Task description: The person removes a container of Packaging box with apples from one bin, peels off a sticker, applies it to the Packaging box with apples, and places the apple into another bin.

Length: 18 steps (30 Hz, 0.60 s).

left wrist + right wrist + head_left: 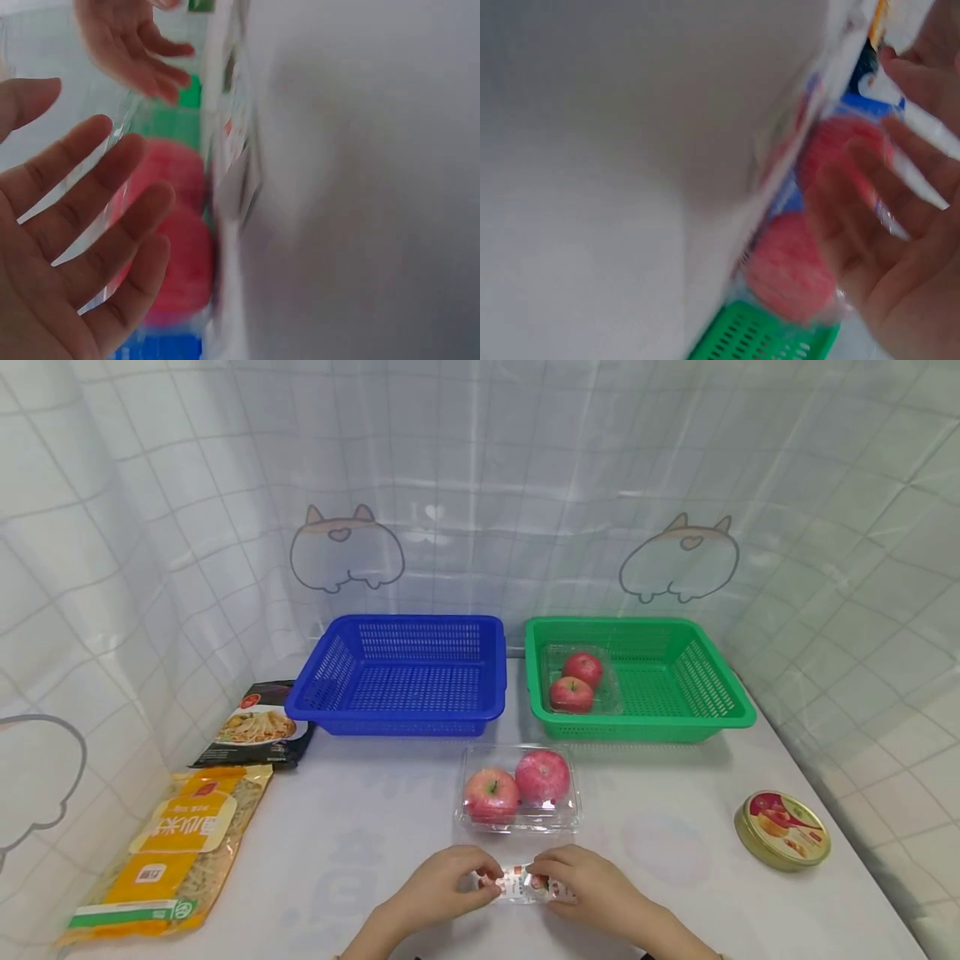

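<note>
Down on the worktop (pixel 360 843), from the head view, my left hand (pixel 438 885) and right hand (pixel 581 881) meet over a small clear packet with a printed label (pixel 521 883), each pinching one end of it close to the near edge. Just beyond it lies a clear box of two apples (pixel 517 787), and farther back stand an empty blue basket (pixel 397 672) and a green basket (pixel 637 681) that already holds a second box of two apples (pixel 579 681). I judge the sorting barely started: one apple box is placed, while the near box, the round tin (pixel 782 828) at right and two noodle packs (pixel 172 847) at left remain out. From the left wrist camera my left hand (pixel 71 255) looks spread behind clear film, with red apples (pixel 176 240) blurred beyond and my right hand (pixel 131 45) above. From the right wrist camera my right hand (pixel 900 225) is smeared by blur beside the apples (pixel 795 270); I cannot tell its grip there. The packet's print is unreadable in every view.
</note>
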{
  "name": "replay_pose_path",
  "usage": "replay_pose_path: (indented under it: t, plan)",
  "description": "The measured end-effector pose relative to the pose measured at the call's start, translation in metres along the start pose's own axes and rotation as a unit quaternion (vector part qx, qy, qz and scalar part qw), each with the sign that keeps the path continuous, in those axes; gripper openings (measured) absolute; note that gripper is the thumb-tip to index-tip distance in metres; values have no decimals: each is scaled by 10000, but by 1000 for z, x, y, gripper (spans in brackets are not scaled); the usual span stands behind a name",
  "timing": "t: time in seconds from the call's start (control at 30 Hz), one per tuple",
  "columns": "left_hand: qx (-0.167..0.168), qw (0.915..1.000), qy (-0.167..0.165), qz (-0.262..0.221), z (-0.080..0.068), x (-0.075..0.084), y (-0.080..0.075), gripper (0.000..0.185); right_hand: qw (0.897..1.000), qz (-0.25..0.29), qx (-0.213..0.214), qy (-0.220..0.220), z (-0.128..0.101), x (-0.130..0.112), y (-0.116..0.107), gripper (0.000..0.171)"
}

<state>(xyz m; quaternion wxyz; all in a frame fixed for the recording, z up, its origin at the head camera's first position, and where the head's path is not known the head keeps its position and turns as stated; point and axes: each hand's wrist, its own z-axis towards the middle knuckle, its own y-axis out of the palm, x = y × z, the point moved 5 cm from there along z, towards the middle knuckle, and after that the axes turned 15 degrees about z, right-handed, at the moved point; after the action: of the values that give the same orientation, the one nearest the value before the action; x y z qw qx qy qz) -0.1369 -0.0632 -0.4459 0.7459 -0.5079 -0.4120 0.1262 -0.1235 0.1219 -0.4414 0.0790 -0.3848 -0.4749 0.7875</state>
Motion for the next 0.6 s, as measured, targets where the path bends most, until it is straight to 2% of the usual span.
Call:
replay_pose_path:
  t: [0.17, 0.37, 0.47, 0.6]
  plan:
    - [188, 9954, 440, 836, 7, 11, 6, 14, 9950, -849, -348, 403, 1, 3, 10, 50]
    - [325, 9820, 687, 1730, 14, 20, 13, 20, 9882, -1171, -547, 824, 1, 6, 13, 54]
    - [215, 9796, 586, 1910, 18, 21, 18, 27, 9881, -1144, -519, 883, 3, 7, 14, 53]
    - [-64, 9798, 211, 1987, 23, 18, 26, 36, 9904, -990, -439, 860, 3, 8, 16, 52]
